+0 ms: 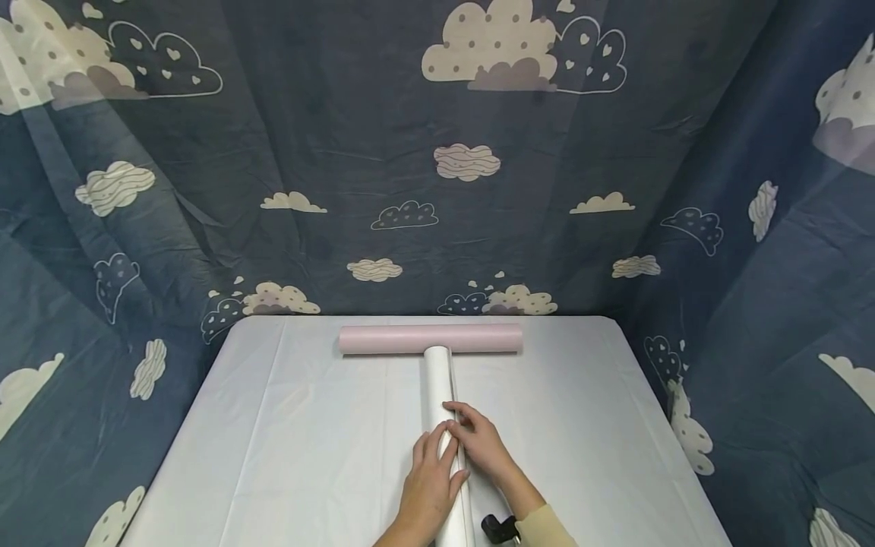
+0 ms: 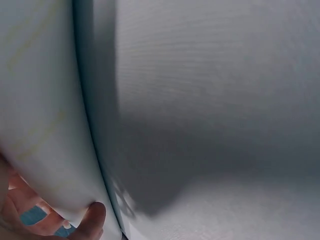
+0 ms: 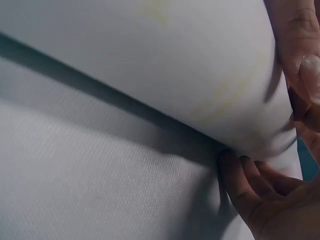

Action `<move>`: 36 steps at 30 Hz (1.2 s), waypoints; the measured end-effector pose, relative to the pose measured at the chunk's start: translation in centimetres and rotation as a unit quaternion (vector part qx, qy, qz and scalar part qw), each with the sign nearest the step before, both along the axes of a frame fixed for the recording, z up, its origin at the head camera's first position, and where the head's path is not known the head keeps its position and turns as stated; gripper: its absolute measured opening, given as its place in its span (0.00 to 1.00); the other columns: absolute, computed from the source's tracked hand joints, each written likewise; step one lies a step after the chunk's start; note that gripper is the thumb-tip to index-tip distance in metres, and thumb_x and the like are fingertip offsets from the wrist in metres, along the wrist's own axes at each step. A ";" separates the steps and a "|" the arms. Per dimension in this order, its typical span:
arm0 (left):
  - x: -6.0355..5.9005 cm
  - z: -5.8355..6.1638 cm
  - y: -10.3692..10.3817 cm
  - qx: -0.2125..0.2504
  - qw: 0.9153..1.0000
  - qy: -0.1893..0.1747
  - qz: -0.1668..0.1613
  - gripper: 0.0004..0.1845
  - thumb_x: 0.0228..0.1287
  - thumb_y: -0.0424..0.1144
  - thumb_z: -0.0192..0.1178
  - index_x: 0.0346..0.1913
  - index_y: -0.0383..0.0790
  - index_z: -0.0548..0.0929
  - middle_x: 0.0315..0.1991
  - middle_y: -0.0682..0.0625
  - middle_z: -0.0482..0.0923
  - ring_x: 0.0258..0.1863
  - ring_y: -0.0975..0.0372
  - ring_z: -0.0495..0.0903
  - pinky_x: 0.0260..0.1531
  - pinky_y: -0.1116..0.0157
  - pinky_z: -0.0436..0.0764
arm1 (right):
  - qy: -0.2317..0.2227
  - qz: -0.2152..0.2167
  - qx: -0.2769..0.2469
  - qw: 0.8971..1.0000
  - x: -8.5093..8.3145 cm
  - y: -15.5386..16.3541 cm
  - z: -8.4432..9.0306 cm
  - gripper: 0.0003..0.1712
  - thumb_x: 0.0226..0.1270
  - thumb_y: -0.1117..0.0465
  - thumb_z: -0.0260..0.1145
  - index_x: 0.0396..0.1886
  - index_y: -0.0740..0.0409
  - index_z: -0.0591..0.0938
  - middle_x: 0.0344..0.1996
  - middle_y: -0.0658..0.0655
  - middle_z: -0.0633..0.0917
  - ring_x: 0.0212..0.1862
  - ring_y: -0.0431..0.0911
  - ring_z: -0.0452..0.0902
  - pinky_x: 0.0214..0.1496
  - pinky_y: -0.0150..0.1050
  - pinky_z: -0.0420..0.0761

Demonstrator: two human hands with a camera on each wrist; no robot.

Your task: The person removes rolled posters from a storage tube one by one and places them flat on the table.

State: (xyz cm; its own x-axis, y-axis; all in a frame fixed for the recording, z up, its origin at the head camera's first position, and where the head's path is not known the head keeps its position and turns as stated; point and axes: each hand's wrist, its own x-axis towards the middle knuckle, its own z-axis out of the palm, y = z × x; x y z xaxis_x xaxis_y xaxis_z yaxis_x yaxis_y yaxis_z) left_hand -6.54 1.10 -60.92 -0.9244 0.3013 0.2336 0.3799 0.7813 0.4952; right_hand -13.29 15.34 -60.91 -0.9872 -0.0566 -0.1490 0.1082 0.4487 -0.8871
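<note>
cloud-print cloth walled your white table; two rolls lay there, one white roll running lengthwise away from you, one pink roll crosswise at its far end; both hands met on the white roll's near part, left hand and right hand equally near; your left-wrist view showed a fingertip curled under the roll; your right-wrist view showed fingers tucked beneath, thumb on top, grasping it.

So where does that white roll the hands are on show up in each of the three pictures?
Head view: the white roll lies lower centre, running away toward the pink roll.
Left wrist view: it fills the left side, very close.
Right wrist view: it crosses the top.
Shared landmark: the white tablecloth beneath it.
</note>
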 end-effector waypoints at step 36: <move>-2.6 -0.7 1.2 -0.068 0.992 0.030 -0.101 0.36 0.80 0.44 0.51 0.86 0.45 0.57 0.85 0.43 0.57 0.85 0.49 0.57 0.76 0.37 0.65 | -0.075 0.133 0.042 0.987 1.2 5.1 -1.2 0.42 0.68 0.67 0.66 0.82 0.61 0.66 0.07 0.44 0.73 0.07 0.34 0.66 0.12 0.27 0.65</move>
State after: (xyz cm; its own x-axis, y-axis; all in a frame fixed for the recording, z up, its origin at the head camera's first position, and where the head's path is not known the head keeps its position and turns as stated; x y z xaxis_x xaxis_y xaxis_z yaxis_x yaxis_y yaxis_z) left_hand -9.15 2.34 -61.61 -0.8277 0.5113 0.2313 0.5611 0.7442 0.3625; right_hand -12.04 20.46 -62.07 -0.9054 -0.2924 -0.3079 0.1041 0.5501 -0.8286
